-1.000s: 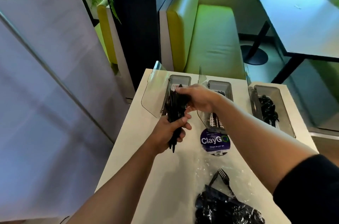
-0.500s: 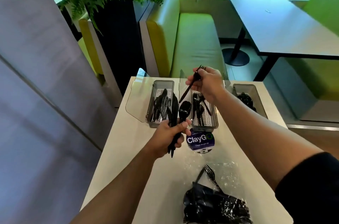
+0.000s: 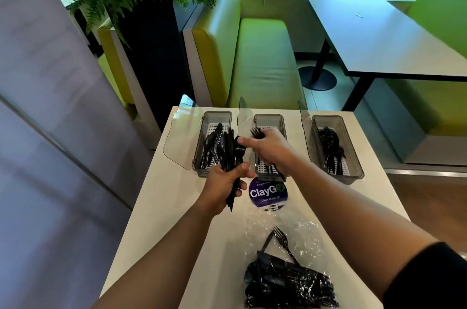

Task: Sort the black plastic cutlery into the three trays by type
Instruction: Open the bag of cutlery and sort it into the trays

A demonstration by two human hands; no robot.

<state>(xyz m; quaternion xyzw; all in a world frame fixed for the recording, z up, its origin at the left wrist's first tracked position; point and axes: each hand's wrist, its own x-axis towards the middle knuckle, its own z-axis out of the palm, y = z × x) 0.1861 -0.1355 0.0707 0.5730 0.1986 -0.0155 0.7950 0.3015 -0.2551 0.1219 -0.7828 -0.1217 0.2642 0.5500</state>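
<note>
My left hand (image 3: 225,183) grips a bundle of black cutlery (image 3: 230,149) upright in front of the left tray (image 3: 217,114), which holds several black pieces. My right hand (image 3: 269,148) hovers over the middle tray (image 3: 269,117), fingers stretched left toward the top of the bundle, nothing plainly in its grasp. Fork tines (image 3: 256,133) show just beyond its knuckles. The right tray (image 3: 327,117) holds dark cutlery. A clear plastic bag (image 3: 285,281) of black cutlery lies near me, with a fork (image 3: 281,238) poking out.
The trays stand in a row at the far edge of a white table (image 3: 161,207), each with a clear lid (image 3: 180,136) tipped open to its left. A round ClayGo sticker (image 3: 267,193) sits before the middle tray. Beyond are a green bench, a planter and a dark table.
My right hand, which held a fork up over the middle tray, has dropped lower and swung left toward the bundle. The left hand has stayed put.
</note>
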